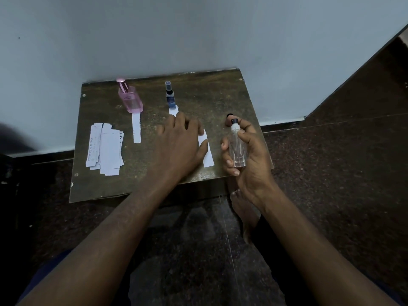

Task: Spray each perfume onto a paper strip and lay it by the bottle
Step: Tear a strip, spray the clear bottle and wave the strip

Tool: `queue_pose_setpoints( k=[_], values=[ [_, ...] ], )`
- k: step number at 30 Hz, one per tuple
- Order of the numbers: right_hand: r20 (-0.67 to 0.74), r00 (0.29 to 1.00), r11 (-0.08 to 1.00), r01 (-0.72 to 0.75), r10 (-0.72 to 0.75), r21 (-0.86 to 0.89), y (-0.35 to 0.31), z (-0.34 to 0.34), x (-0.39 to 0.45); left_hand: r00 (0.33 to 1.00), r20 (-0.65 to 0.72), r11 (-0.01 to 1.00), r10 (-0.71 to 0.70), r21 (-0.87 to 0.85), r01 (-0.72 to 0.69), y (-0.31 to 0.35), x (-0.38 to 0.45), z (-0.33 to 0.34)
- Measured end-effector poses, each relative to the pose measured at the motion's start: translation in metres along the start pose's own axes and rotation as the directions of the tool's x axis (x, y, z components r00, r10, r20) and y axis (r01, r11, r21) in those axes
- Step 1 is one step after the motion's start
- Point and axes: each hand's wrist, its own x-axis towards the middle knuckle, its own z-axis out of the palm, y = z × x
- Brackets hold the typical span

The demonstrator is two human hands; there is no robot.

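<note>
1. Here the right hand grips a clear bottle upright above the table's right edge, fingers curled round the glass and the forefinger bent over its black-and-white spray head.
2. The left hand lies palm down on the table, fingers fairly straight, pressing on a paper strip that sticks out from under it towards the clear bottle; whether the thumb pinches the strip cannot be told.
3. A small black cap sits on the table just behind the clear bottle.
4. A pink bottle stands at the back left, with a strip laid in front of it, touching its base.
5. A blue bottle stands at the back middle; a strip lies in front of it, its near end hidden under the left hand.
6. A pile of spare strips lies at the left of the table, well apart from the bottles.
</note>
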Motion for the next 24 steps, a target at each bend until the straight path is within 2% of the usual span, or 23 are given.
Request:
queue_pose_setpoints(
  k=[4,24],
  values=[
    [0.002,1.0,1.0,0.004,-0.004,0.021,0.0015,-0.0014,0.002,1.0,-0.001,0.999,-0.009,0.048,0.009,0.0001,-0.0007,-0.0023],
    [-0.08,0.997,1.0,-0.009,0.01,0.019,0.0064,-0.0017,0.0043,1.0,0.008,0.998,0.018,0.061,-0.019,-0.0027,0.0001,-0.0016]
  ],
)
